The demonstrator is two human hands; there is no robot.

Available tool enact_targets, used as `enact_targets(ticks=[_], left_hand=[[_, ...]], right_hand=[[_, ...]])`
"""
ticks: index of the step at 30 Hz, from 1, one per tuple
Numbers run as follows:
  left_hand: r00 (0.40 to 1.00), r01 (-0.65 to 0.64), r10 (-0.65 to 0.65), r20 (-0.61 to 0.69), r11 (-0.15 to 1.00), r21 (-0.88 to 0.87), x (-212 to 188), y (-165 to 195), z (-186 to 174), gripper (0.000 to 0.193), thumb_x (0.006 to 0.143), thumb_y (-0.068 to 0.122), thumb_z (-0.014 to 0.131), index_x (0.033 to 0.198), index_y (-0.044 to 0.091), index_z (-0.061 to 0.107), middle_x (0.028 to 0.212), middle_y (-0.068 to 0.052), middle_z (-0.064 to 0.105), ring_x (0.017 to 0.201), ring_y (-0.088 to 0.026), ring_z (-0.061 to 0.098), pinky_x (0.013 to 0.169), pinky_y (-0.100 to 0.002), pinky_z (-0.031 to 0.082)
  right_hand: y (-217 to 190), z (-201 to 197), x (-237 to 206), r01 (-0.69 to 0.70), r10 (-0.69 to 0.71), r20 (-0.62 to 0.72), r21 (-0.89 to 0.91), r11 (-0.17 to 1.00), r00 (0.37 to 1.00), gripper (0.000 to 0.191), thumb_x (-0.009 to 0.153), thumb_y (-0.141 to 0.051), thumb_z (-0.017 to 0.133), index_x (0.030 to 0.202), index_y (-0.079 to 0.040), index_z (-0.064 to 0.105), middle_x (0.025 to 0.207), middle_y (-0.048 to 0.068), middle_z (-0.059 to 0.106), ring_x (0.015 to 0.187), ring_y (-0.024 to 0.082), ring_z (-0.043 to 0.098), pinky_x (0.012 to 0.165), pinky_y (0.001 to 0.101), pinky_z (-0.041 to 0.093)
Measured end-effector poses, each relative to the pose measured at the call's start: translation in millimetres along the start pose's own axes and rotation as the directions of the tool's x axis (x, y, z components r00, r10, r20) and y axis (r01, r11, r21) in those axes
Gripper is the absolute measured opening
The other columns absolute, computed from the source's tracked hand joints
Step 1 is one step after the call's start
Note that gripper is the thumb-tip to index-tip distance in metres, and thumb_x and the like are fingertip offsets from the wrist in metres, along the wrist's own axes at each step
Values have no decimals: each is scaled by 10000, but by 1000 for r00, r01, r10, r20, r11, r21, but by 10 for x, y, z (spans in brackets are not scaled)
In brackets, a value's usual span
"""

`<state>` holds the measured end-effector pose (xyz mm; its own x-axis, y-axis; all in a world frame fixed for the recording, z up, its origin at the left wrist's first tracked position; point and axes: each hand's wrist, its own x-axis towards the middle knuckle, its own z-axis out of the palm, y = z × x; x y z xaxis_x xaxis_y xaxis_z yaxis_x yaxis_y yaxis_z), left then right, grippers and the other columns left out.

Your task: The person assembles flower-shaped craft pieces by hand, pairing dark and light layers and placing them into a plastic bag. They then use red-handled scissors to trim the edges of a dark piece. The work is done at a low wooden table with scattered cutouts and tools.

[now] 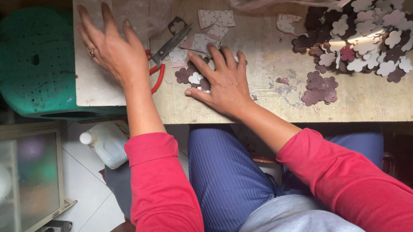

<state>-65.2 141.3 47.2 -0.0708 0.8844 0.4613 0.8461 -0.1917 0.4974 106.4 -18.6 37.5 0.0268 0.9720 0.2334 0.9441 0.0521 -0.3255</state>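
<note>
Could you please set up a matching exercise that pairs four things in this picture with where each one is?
Things:
1. scissors with red handles
2. green plastic stool
3. white plastic bottle
4. big pile of flower-shaped cutouts

Places:
A. on the floor below the table edge
B. on the right part of the table
C. on the table between the left hand and the right hand
D. beside the table, past its left edge

Pairs: 1-C, 2-D, 3-A, 4-B
</note>
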Motion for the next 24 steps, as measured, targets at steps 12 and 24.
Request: enact_targets(ticks=[12,24], left_hand=[[992,126,-126,-18,992,-7,211,-53,69,974,872,288,849,1623,152,245,1492,-105,535,1275,-385,584,1060,-498,469],[949,272,-315,32,760,-590,-810,575,-559,752,1027,140,721,1634,149,277,1385,-172,607,1072,-324,678,882,-404,598]], right_hand=[[-36,-93,-5,135,-131,-105,38,990,986,452,894,-404,777,1280,-191,678,1345,102,582,1242,349,492,1011,510,368],[211,-54,-138,105,-5,-299,319,942,954,279,825,-15,772,1077,-97,686,1058,67,649,1016,260,641,853,384,551]])
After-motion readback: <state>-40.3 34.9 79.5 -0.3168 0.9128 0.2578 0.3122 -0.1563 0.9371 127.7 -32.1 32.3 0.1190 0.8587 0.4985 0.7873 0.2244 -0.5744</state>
